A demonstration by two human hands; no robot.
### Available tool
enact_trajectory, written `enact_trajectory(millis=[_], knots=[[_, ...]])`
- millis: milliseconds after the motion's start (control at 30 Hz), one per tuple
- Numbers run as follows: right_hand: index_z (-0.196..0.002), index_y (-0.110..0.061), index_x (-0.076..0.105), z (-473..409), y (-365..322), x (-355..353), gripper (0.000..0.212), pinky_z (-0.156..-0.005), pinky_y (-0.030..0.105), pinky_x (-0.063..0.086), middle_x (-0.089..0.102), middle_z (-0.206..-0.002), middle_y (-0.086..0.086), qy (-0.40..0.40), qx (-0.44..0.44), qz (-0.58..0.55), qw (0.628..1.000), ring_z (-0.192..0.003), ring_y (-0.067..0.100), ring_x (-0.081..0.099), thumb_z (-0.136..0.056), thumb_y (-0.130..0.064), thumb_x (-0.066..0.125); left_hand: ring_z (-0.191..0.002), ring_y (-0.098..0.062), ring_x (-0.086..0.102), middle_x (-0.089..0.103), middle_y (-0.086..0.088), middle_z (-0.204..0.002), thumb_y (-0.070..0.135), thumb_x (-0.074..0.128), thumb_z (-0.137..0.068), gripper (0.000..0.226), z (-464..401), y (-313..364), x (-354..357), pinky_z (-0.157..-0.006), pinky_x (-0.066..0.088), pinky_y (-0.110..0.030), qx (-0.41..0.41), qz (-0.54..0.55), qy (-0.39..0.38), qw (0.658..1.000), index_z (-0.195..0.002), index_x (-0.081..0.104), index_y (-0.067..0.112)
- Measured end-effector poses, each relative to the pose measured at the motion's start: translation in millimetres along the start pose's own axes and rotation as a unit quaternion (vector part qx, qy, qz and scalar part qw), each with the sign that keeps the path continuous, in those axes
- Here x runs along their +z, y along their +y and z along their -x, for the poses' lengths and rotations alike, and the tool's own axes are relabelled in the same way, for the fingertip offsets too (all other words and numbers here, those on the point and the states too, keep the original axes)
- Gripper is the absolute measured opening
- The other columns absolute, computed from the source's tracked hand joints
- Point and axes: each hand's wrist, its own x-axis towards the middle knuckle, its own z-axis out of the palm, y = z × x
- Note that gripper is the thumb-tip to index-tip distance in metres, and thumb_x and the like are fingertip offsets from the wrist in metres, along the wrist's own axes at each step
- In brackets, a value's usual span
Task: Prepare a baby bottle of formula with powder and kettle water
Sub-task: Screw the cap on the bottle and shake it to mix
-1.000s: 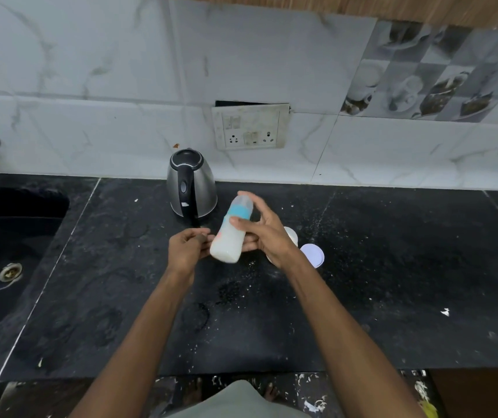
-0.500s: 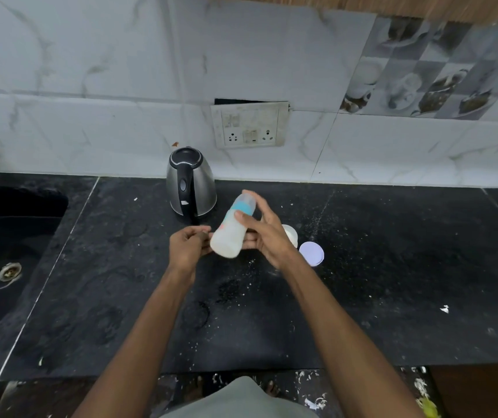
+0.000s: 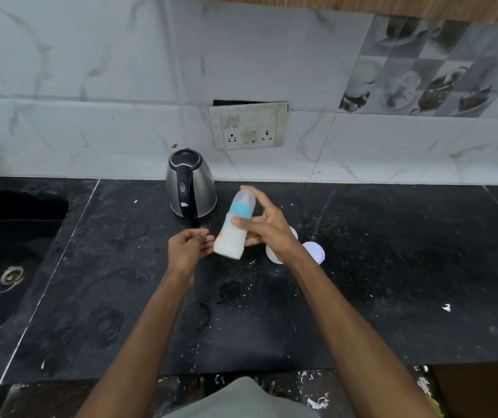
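On the black tabletop (image 3: 362,297) by the kettle (image 3: 191,184), the right hand (image 3: 267,229) grips the capped bottle (image 3: 235,226), milky and tilted; the left hand (image 3: 187,247) cups its base loosely. Mixing looks nearly done.

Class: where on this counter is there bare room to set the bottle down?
Bare counter stretches right of the round lid; more lies between sink and left hand. Crowded: around the kettle, bottle and white container.
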Motion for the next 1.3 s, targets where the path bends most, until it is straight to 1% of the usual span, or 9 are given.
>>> enact_trajectory(millis=[233,400,533,767,867,967,1067,1167,1300], knots=[[-0.146,-0.043,0.045,4.9,7.7,6.5,0.072,-0.088,0.061,0.059,0.073,-0.120,0.018,-0.013,0.010,-0.007,1.000,-0.108,0.037,0.074,-0.090,-0.012,0.079,-0.076,-0.022,0.071,0.073,-0.017,-0.092,-0.003,0.055,-0.102,0.015,2.4,-2.9,-0.9,-0.060,0.061,-0.023,0.002,-0.012,-0.001,1.000,-0.108,0.068,-0.007],[-0.146,-0.042,0.046,6.2,8.5,5.3,0.073,-0.078,0.048,0.064,0.074,-0.116,0.021,-0.029,0.005,0.007,1.000,-0.105,0.036,0.075,-0.090,-0.011,0.079,-0.073,-0.021,0.071,0.072,-0.018,-0.089,-0.004,0.055,-0.102,0.014,0.7,-2.5,-3.1,-0.062,0.061,-0.025,0.004,-0.011,0.008,1.000,-0.102,0.068,-0.002],[-0.146,-0.043,0.046,5.9,7.8,5.4,0.073,-0.088,0.063,0.058,0.073,-0.119,0.019,-0.029,0.011,-0.002,1.000,-0.109,0.039,0.073,-0.089,-0.011,0.079,-0.072,-0.020,0.071,0.073,-0.016,-0.088,-0.003,0.055,-0.102,0.013,1.6,-2.6,-0.9,-0.062,0.061,-0.024,0.001,-0.004,0.006,1.000,-0.105,0.068,-0.004],[-0.146,-0.039,0.047,7.2,7.2,12.4,0.069,-0.078,0.050,0.064,0.075,-0.114,0.016,-0.029,0.023,-0.011,0.999,-0.100,0.035,0.075,-0.091,-0.012,0.078,-0.073,-0.018,0.072,0.074,-0.015,-0.089,-0.003,0.056,-0.101,0.013,3.7,-1.8,-0.6,-0.060,0.059,-0.023,0.008,-0.017,0.000,1.000,-0.106,0.068,-0.004],[-0.146,-0.037,0.047,7.7,8.0,9.9,0.068,-0.085,0.056,0.062,0.077,-0.108,0.004,0.017,0.018,-0.080,0.996,-0.106,0.039,0.074,-0.091,-0.011,0.077,-0.077,-0.022,0.073,0.075,-0.017,-0.090,-0.002,0.054,-0.103,0.015,1.5,-0.4,-2.6,-0.065,0.060,-0.027,0.004,-0.009,0.002,1.000,-0.107,0.068,-0.005],[-0.146,-0.038,0.048,7.1,5.4,7.3,0.067,-0.082,0.052,0.063,0.075,-0.115,0.013,-0.034,0.022,-0.048,0.998,-0.104,0.038,0.074,-0.091,-0.010,0.076,-0.076,-0.022,0.071,0.073,-0.017,-0.091,-0.002,0.055,-0.102,0.014,3.0,0.6,-2.9,-0.065,0.061,-0.027,0.008,-0.016,0.000,1.000,-0.107,0.068,-0.004],[-0.146,-0.020,0.051,4.3,5.3,11.6,0.049,-0.076,0.043,0.065,0.073,-0.116,0.012,0.040,0.030,-0.184,0.982,-0.094,0.030,0.076,-0.099,-0.019,0.066,-0.078,-0.025,0.071,0.072,-0.019,-0.090,-0.002,0.053,-0.103,0.014,1.2,0.8,-3.3,-0.072,0.062,-0.030,0.007,-0.001,-0.002,1.000,-0.107,0.067,-0.005],[-0.127,-0.001,0.062,0.1,5.0,12.4,0.038,-0.077,0.041,0.066,0.075,-0.114,0.020,0.098,0.092,-0.394,0.909,-0.095,0.034,0.076,-0.101,-0.028,0.064,-0.078,-0.025,0.071,0.072,-0.016,-0.086,-0.001,0.053,-0.103,0.015,2.8,0.8,-4.8,-0.076,0.062,-0.033,0.008,-0.004,-0.004,1.000,-0.108,0.067,-0.006],[-0.132,0.007,0.055,3.0,10.5,8.3,0.049,-0.061,0.036,0.065,0.063,-0.129,0.031,0.087,0.137,-0.466,0.869,-0.085,0.039,0.077,-0.097,-0.025,0.067,-0.075,-0.022,0.071,0.072,-0.016,-0.086,-0.002,0.053,-0.104,0.016,4.3,2.5,-7.1,-0.075,0.062,-0.032,0.010,0.002,0.002,1.000,-0.109,0.067,-0.006]])
